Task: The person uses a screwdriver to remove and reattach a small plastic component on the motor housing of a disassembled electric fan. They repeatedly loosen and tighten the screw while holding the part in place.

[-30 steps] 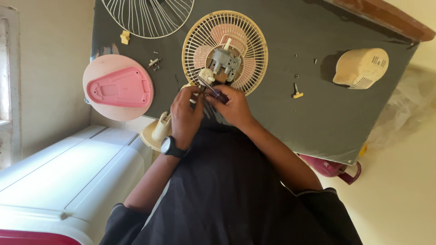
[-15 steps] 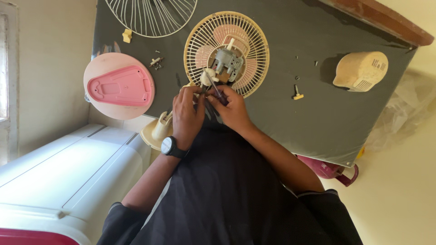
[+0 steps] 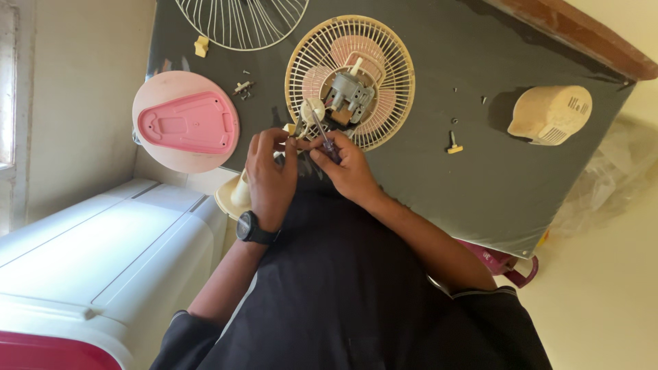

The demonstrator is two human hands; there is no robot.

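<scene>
Head view: right hand (image 3: 346, 168) closed round a screwdriver (image 3: 323, 135), its tip on the motor (image 3: 349, 92) just beyond the grip. Left hand (image 3: 273, 175) pinches a small part beside it; can't tell what. Motor sits in the fan guard (image 3: 391, 58) on the counter (image 3: 480, 164). Motor likely heavy, rigid; guard light, brittle; hold by the rim.

I see a dark grey table (image 3: 521, 185). On it lies a cream fan grille (image 3: 394, 55) with ribbed spokes, showing pink blades behind a grey motor (image 3: 351, 92). The round base (image 3: 185, 123) is pale pink with a deeper pink plate. A white wire guard (image 3: 240, 20) sits above. The motor cover (image 3: 548, 115) is cream. My watch (image 3: 255, 229) is black, my shirt black.
</scene>
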